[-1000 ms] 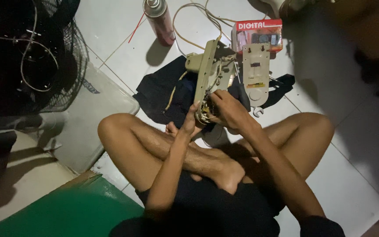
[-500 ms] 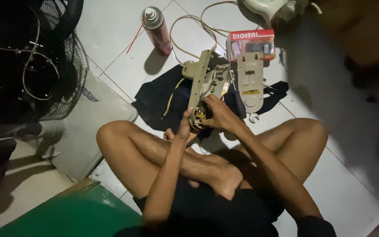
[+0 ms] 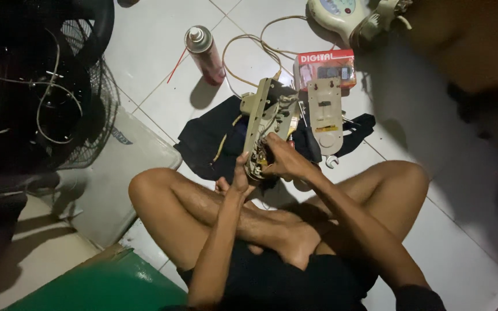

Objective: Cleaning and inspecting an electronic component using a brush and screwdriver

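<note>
Person seated cross-legged on a tiled floor, seen from above. Both hands meet at frame centre on a beige housing, long and narrow, tilted with its far end toward 12 o'clock and its near end at the hands.

Left hand props the housing's near end from the 7 o'clock side, fingers wrapped up along its edge, gripping it. Right hand covers the near end from 4 o'clock, fingers curled over the exposed inner parts; whether they pinch something small there, cannot tell. Orange-yellow bits show inside the housing under the fingers.

Beneath the housing, a dark cloth spread on the floor, running from 9 to 3 o'clock of the hands. On it, at 2 o'clock of the hands, a flat beige cover plate lies with a yellow label strip near its lower end. Just beyond the plate at 12 o'clock, a small red box, rectangular, white lettering along its top edge, a dark window on its face.

At 11 o'clock, well apart, a red spray can lying tilted, thin red straw beside it. A pale cord loops between can and box. Upper right, a cream-coloured base with a round dial area. Left edge: dark fan grille. Bottom left, a green panel.
</note>
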